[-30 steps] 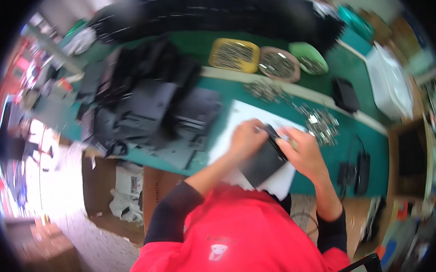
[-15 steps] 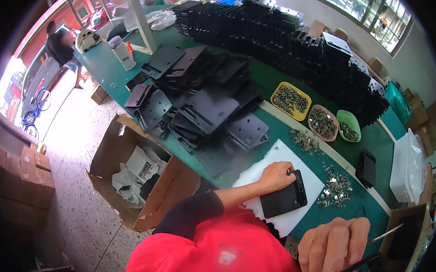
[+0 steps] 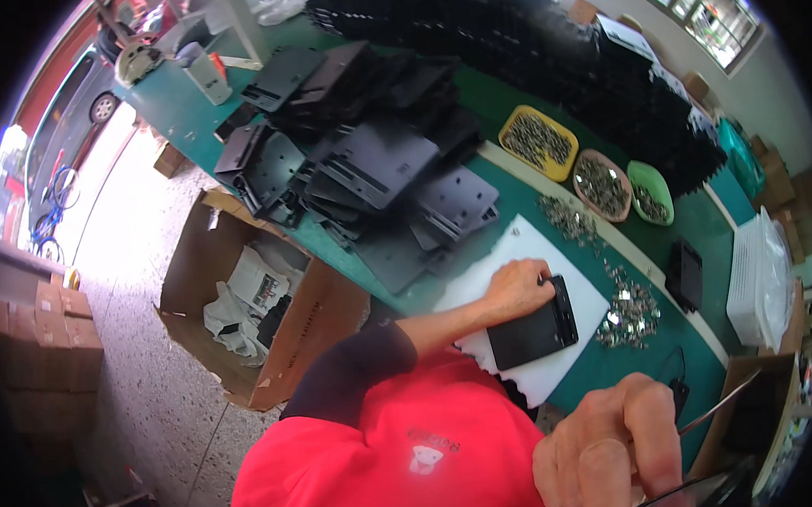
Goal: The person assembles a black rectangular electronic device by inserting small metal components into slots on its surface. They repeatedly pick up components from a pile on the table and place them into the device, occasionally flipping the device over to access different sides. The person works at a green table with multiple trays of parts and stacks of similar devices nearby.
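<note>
On a white foam sheet lies a flat black plastic case with a slotted raised end. My left hand has its fingers curled over the case's far edge, gripping it. My right hand is closed, raised close to the camera at the lower right. From its fingers sticks a thin metal tool; the rest of that tool is hidden or blurred, and I cannot tell its kind. Beside the foam lie a heap of small shiny metal parts and another small-parts heap.
Yellow, pink and green trays hold small metal parts. Black panels are piled at the far left, with long dark stacks behind. A black case, white basket and open carton stand around.
The whole view has shifted a little. My right hand with the thin tool is slightly higher and further left; the tool tilts more steeply. My left hand keeps its grip on the case.
</note>
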The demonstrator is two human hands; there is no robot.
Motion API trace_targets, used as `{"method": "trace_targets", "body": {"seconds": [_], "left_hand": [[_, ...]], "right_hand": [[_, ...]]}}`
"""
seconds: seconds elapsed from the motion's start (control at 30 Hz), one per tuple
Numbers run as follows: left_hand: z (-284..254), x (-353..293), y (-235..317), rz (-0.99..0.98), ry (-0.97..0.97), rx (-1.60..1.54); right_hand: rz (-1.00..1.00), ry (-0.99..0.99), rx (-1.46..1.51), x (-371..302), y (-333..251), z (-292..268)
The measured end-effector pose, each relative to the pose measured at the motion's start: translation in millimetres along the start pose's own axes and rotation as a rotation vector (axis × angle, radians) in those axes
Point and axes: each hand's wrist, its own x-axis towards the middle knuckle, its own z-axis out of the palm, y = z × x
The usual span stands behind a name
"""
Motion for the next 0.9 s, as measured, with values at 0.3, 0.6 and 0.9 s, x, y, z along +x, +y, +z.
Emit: {"method": "trace_targets", "body": {"seconds": [0.3,0.6,0.9], "left_hand": [[-10,-1,7,-0.005,-0.027,-0.009],[-6,0,2,-0.001,-0.034,0.007],[-8,0,7,-0.003,-0.053,0.027]], "right_hand": [[0.051,-0.090,0.195,12,-3,8],[-0.206,0.571,0.060,19,8,67],[-0.176,-0.029,0.114,4,2,20]]}}
